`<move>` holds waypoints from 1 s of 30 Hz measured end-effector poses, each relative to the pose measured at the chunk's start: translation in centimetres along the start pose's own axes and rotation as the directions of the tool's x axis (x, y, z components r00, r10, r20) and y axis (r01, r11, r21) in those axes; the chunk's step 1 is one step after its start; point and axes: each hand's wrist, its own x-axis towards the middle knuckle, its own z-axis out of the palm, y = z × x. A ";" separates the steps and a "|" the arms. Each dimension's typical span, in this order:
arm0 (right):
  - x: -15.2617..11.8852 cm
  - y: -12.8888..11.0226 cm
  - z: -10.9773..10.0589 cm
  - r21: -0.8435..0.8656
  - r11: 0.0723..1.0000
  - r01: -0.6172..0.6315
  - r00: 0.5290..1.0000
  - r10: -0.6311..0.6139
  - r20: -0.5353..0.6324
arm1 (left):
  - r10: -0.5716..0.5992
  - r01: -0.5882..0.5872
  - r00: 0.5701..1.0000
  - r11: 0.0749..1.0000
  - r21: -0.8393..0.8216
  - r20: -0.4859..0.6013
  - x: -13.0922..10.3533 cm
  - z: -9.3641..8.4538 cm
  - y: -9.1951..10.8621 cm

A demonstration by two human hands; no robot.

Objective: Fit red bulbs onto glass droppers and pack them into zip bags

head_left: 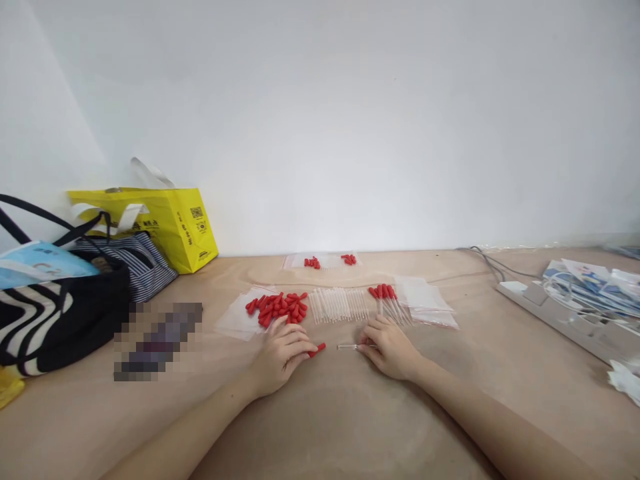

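My left hand [284, 355] is closed on a red rubber bulb [320, 348], whose end points right. Facing it across a short gap, a thin clear tube [346, 347] sticks out leftward from the pinched fingers of my right hand [384, 347]. Behind my left hand lies a pile of red bulbs [280, 308] on clear plastic bags [233, 319]. A row of clear tubes [337, 305] is laid side by side in the middle. Just beyond my right hand are several tubes with red bulbs fitted [385, 293], beside more clear bags [427, 300].
Near the wall lies a bag with small red bulbs [313, 263]. At the left stand a yellow bag [193, 233], a striped pouch [143, 263] and a black bag [75, 320]. A white power strip [550, 317] and papers [590, 283] are at the right.
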 end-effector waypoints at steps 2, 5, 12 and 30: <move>0.1 0.0 -0.1 0.043 0.999 -0.027 0.999 0.028 -0.021 | -0.056 0.056 0.998 0.998 -0.009 0.020 0.0 -0.2 0.3; 0.2 -0.1 -0.2 0.065 0.996 -0.065 0.997 0.068 -0.046 | -0.124 0.124 0.992 0.992 0.026 -0.011 0.3 0.2 1.0; 0.4 -0.4 0.3 0.035 0.997 -0.069 0.998 0.069 -0.012 | -0.114 0.117 0.992 0.992 0.057 -0.048 1.5 2.4 1.7; 0.5 -1.5 1.3 0.138 0.990 0.004 0.974 0.027 -0.226 | -0.062 0.064 0.992 0.998 0.015 -0.114 1.7 4.1 0.6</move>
